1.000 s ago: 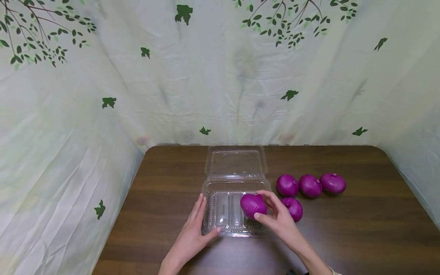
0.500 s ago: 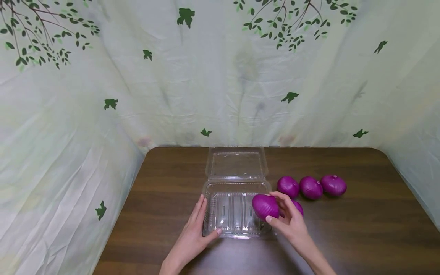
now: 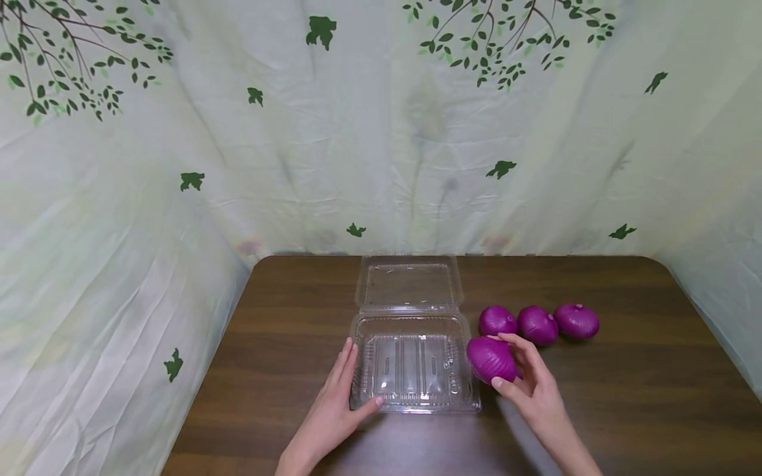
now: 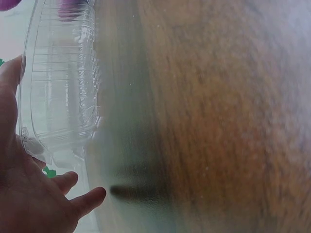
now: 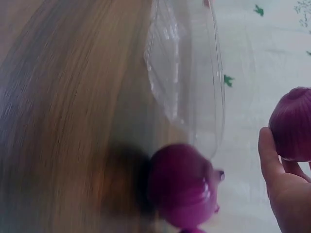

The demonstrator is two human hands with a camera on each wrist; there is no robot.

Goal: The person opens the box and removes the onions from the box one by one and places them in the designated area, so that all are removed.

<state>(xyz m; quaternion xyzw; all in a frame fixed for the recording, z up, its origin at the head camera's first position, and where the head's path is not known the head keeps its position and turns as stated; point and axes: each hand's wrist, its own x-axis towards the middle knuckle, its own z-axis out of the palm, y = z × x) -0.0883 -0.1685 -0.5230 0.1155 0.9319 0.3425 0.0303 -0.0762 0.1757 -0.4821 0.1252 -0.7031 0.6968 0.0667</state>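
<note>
My right hand holds a red onion between thumb and fingers, just off the right edge of the clear plastic clamshell container. The right wrist view shows this held onion raised, with another onion resting lower on the table. That lower onion is almost fully hidden behind the hand in the head view. My left hand rests against the container's left side, fingers extended and thumb at the front rim. The container's base holds nothing, and its lid lies folded back, away from me.
A row of red onions stands right of the container: a left one, a middle one and a right one. They sit on a brown wooden table. A leaf-printed cloth hangs behind the far edge.
My right hand has carried the onion rightward, from over the container's right part to beyond its right edge, covering the front onion on the table. The left hand has kept its place.
</note>
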